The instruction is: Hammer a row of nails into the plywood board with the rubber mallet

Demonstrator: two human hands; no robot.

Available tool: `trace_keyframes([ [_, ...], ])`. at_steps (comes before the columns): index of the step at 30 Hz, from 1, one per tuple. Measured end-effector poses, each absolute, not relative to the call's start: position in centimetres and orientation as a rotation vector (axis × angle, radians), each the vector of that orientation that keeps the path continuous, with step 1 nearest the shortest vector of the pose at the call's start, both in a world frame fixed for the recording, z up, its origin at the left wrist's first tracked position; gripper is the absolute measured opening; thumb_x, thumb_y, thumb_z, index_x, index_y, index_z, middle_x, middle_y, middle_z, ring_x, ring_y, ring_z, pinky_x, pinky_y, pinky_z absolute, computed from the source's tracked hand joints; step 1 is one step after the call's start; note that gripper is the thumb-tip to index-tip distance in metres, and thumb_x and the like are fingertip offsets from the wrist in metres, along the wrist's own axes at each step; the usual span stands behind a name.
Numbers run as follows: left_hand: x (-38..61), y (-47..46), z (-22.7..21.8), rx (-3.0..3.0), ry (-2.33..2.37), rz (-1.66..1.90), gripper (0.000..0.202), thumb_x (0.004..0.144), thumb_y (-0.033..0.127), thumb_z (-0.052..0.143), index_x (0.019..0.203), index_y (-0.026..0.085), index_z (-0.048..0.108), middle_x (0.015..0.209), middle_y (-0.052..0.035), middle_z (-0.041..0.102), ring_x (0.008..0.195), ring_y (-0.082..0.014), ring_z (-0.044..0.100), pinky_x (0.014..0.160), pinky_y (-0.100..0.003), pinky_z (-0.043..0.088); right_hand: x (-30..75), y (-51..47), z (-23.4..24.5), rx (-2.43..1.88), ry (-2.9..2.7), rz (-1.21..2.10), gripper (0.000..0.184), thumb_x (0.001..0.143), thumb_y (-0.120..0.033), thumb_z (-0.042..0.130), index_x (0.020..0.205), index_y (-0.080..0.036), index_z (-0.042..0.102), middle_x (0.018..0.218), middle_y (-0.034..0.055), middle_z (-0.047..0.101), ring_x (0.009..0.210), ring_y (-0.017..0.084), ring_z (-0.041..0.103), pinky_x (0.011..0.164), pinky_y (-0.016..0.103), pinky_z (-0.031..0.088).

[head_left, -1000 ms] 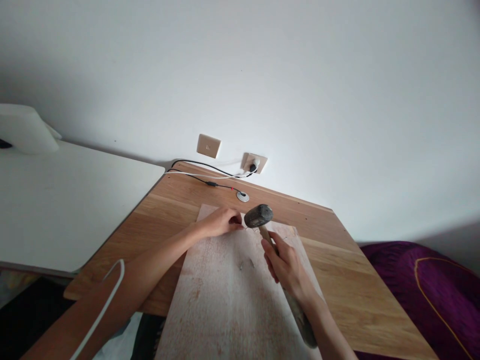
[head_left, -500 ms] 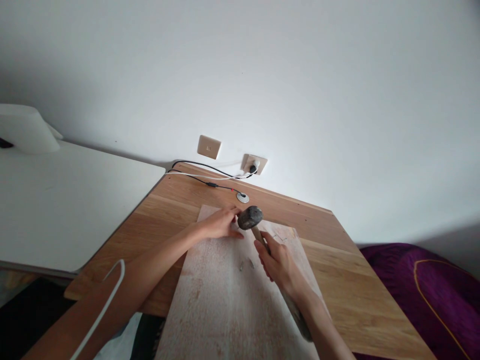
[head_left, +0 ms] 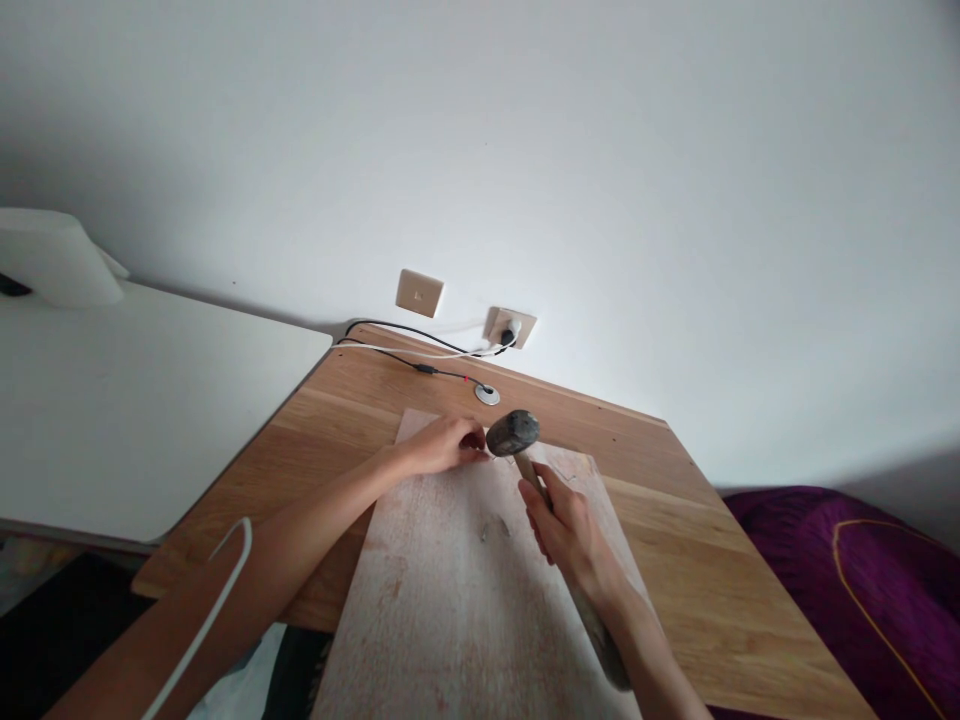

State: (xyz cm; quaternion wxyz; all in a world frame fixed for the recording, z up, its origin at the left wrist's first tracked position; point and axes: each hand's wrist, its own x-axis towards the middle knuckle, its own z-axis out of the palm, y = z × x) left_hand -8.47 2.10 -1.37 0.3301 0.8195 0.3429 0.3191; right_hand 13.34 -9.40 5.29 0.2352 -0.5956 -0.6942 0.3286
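A mallet (head_left: 513, 433) with a dark, rounded head and a wooden handle is held by my right hand (head_left: 564, 515), fingers wrapped around the upper handle. Its head hovers just right of my left hand (head_left: 452, 446), above the far part of a pale, worn wooden board (head_left: 420, 600). My left thumb and fingers are pinched together low over the board; whatever sits between them is too small to make out. Small nail-like bits (head_left: 484, 533) show in the middle of the board, and a thin one (head_left: 564, 474) near its far right corner.
The board lies on a wooden desk (head_left: 697, 560) against a white wall. Cables (head_left: 424, 369) run along its back edge to a socket (head_left: 511, 328) and a round grommet (head_left: 487, 395). A white table (head_left: 172, 400) adjoins at left; purple fabric (head_left: 832, 570) bulges at right.
The mallet and my right hand have shifted slightly to the right. My left fingers have drawn together from a more spread pose.
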Motion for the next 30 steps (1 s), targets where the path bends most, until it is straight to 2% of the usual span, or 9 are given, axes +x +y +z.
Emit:
trace_keyframes([
  [5,-8.38,2.12,-1.46,2.11,0.897,0.836,0.005,0.089,0.017,0.072,0.085,0.015,0.074,0.081,-0.0042,0.076,0.074,-0.0174,0.069,0.068,-0.025,0.045,13.45,-9.58,5.22,-1.659,-1.888,0.926,0.038,0.101,-0.056,0.043,0.107,-0.021,0.056,0.057,-0.008,0.053,0.04,0.012,0.052,0.039,0.023,0.041],
  [9,-8.42,2.2,-1.36,2.152,0.873,0.814,0.008,0.089,0.012,0.069,0.088,0.016,0.076,0.089,-0.0056,0.079,0.083,-0.0194,0.072,0.075,-0.026,0.047,13.32,-9.58,5.37,-1.665,-1.867,0.941,0.039,0.1,-0.058,0.042,0.106,-0.022,0.056,0.057,-0.008,0.052,0.04,0.012,0.052,0.038,0.022,0.041],
  [12,-8.52,2.22,-1.35,2.187,0.863,0.792,0.007,0.089,0.02,0.074,0.094,0.016,0.074,0.092,-0.0058,0.076,0.083,-0.0192,0.07,0.074,-0.026,0.047,13.21,-9.53,5.57,-1.638,-1.883,0.911,0.041,0.102,-0.058,0.042,0.111,-0.021,0.057,0.057,-0.0077,0.052,0.04,0.013,0.052,0.039,0.023,0.04],
  [16,-8.6,2.08,-1.51,2.195,0.943,0.826,0.053,0.07,0.039,0.093,0.111,0.017,0.068,0.105,-0.0071,0.069,0.081,-0.019,0.065,0.071,-0.027,0.048,13.08,-9.09,5.34,-1.626,-1.959,0.893,0.033,0.104,-0.049,0.042,0.112,-0.022,0.058,0.057,-0.0062,0.053,0.042,0.014,0.053,0.042,0.024,0.038],
  [19,-8.6,1.97,-1.59,2.203,0.957,0.825,0.061,0.069,0.037,0.094,0.119,0.017,0.065,0.109,-0.0075,0.065,0.08,-0.0182,0.063,0.073,-0.028,0.048,12.9,-8.82,4.96,-1.655,-2.008,0.898,0.025,0.103,-0.042,0.043,0.106,-0.022,0.059,0.056,-0.0053,0.054,0.042,0.014,0.053,0.043,0.025,0.034],
  [25,-8.59,1.89,-1.34,2.211,0.95,0.836,0.051,0.073,0.032,0.091,0.115,0.017,0.066,0.107,-0.0073,0.067,0.082,-0.0189,0.063,0.074,-0.028,0.047,12.78,-9.21,4.73,-1.659,-2.04,0.794,0.025,0.104,-0.041,0.042,0.108,-0.022,0.059,0.058,-0.0032,0.056,0.046,0.017,0.056,0.047,0.027,0.034],
  [30,-8.52,2.06,-1.49,2.225,0.939,0.835,0.024,0.081,0.029,0.085,0.096,0.016,0.07,0.094,-0.0051,0.07,0.079,-0.0182,0.064,0.07,-0.026,0.044,13.26,-9.59,4.96,-1.662,-1.949,0.864,0.032,0.105,-0.047,0.041,0.113,-0.021,0.058,0.057,-0.0046,0.054,0.043,0.016,0.054,0.044,0.027,0.038],
])
